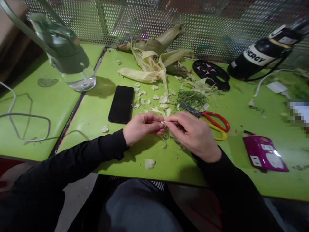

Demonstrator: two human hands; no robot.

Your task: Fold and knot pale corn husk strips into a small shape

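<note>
My left hand (146, 126) and my right hand (194, 133) meet above the green table, fingertips almost touching. Between them they pinch a small pale piece of corn husk (163, 123), mostly covered by the fingers. Cut husk scraps (155, 97) lie scattered just beyond my hands. Behind those rests a pile of dried corn husks (149, 62). Scissors (216, 120) with one red and one yellow handle lie right beside my right hand, their blades against a heap of green strips (193, 99). A loose husk piece (150, 164) is near the table's front edge.
A black phone (121, 104) lies left of the scraps. A green water bottle (67, 58) stands at back left, a black bottle (259, 54) leans at back right. A black palette-shaped tray (211, 74), purple packet (264, 153) and white cable (258, 85) are rightward. Perforated metal (207, 25) borders the back.
</note>
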